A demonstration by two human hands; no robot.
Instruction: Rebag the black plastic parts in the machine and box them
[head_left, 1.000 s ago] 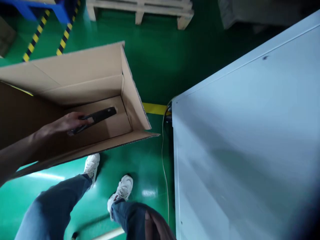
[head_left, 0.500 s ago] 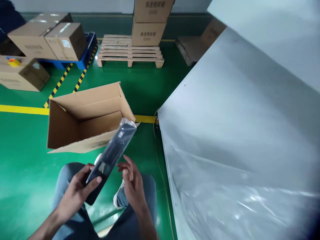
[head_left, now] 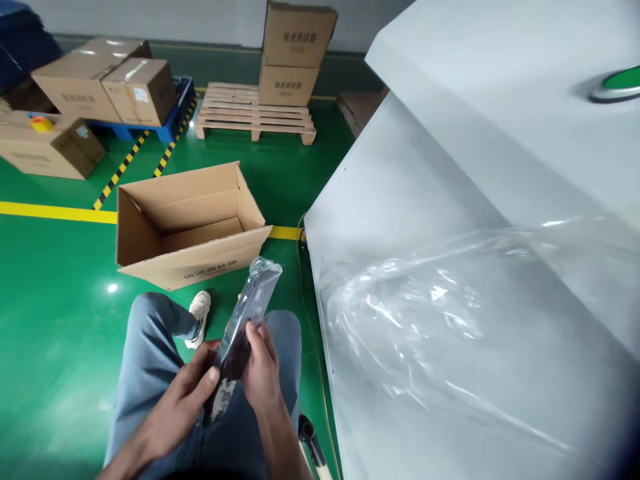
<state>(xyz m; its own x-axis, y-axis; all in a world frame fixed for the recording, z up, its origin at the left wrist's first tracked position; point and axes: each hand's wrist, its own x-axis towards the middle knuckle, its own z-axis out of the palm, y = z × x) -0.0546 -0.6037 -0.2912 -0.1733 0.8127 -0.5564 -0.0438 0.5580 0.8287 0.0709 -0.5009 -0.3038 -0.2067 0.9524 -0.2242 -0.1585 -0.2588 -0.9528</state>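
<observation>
Over my lap I hold a long black part in a clear plastic bag (head_left: 250, 303), its far end pointing up and away from me. My left hand (head_left: 183, 393) grips the near end from the left, thumb on top. On the other side, my right hand (head_left: 260, 367) pinches the bag with closed fingers. An open cardboard box (head_left: 187, 227) lies on the green floor just beyond my knees, its opening turned toward me.
A pale grey machine surface (head_left: 450, 167) fills the right side, with crumpled clear plastic film (head_left: 450, 313) on it and a green button (head_left: 623, 79) at the far right. Wooden pallet (head_left: 255, 113) with stacked cartons (head_left: 295, 50) behind; more cartons (head_left: 100, 80) at back left. Yellow floor line (head_left: 55, 212).
My left hand took the bagged black part out of the open box and brought it over my lap. My right hand has closed on it. The view lifted toward the room.
</observation>
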